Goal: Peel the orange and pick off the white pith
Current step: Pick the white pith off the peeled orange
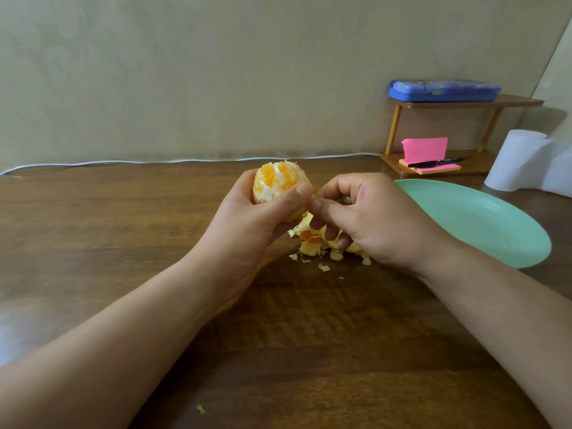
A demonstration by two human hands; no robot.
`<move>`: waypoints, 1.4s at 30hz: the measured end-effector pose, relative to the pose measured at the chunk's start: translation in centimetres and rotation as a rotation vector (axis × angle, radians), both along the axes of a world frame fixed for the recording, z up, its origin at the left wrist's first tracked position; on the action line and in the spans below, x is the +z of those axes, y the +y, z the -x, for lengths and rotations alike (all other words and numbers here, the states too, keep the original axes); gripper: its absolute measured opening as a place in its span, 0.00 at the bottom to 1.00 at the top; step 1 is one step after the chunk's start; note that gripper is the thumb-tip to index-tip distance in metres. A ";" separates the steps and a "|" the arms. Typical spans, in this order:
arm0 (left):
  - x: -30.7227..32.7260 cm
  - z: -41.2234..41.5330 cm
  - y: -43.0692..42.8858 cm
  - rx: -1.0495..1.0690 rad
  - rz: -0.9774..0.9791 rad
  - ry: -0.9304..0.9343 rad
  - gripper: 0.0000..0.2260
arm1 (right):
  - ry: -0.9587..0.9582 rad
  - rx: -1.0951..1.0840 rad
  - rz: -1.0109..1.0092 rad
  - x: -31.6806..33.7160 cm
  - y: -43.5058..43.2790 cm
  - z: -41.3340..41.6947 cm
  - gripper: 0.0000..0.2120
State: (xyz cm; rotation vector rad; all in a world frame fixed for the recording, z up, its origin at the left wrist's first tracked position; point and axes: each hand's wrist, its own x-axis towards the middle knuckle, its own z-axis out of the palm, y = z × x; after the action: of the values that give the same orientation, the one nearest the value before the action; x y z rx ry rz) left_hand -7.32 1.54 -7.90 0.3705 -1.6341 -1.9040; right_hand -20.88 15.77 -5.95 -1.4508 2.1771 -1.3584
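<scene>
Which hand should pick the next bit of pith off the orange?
Right. The left hand is busy gripping the orange, white pith patches facing up. The right hand sits right beside it, pinching a small scrap at its edge.

The left hand [257, 218] holds the peeled orange [278, 181]. The right hand [371, 218] pinches a little bit [313, 197] at its side. Peel scraps [312, 243] lie below, near a green plate [479, 218].

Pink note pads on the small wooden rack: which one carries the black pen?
The flat pink sticky-note pad on the bottom shelf: the black pen lies across it. The other pink sheet stands upright behind it.
</scene>
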 end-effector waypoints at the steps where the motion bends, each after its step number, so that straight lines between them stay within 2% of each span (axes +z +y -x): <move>1: -0.1 0.0 0.0 0.016 0.025 -0.001 0.30 | 0.001 -0.003 0.000 0.0 0.0 -0.1 0.06; 9: -0.2 0.0 0.9 0.044 0.096 0.024 0.24 | -0.002 -0.109 0.112 -0.3 -0.2 -1.1 0.09; 12: 0.0 0.0 1.0 0.012 0.041 0.033 0.28 | -0.006 -0.116 0.149 -0.3 -0.3 -1.3 0.11; 14: 0.1 0.1 0.9 -0.031 -0.017 0.037 0.28 | -0.022 -0.093 0.159 -0.3 -0.2 -1.3 0.08; 16: 0.3 0.1 0.6 -0.080 -0.111 0.049 0.27 | -0.077 -0.052 0.171 -0.2 -0.2 -1.2 0.05; 20: 0.5 0.0 0.4 -0.166 -0.256 0.071 0.28 | -0.199 0.021 0.179 0.2 0.0 -0.9 0.07; 24: 0.6 -0.1 0.4 -0.187 -0.275 0.056 0.24 | -0.279 0.043 0.183 0.3 -0.1 -0.9 0.08; 33: 0.8 -0.4 0.6 -0.268 -0.335 0.030 0.23 | -0.425 0.115 0.195 0.6 -0.1 -0.8 0.11; 42: 1.0 -0.5 0.1 -0.175 -0.395 -0.005 0.29 | -0.442 0.177 0.190 0.8 0.2 -0.7 0.07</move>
State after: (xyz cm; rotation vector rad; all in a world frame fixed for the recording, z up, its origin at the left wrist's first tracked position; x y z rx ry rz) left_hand -6.81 1.62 -6.86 0.3995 -1.3224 -2.3652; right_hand -20.15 15.95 -5.12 -1.2181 1.6455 -1.6665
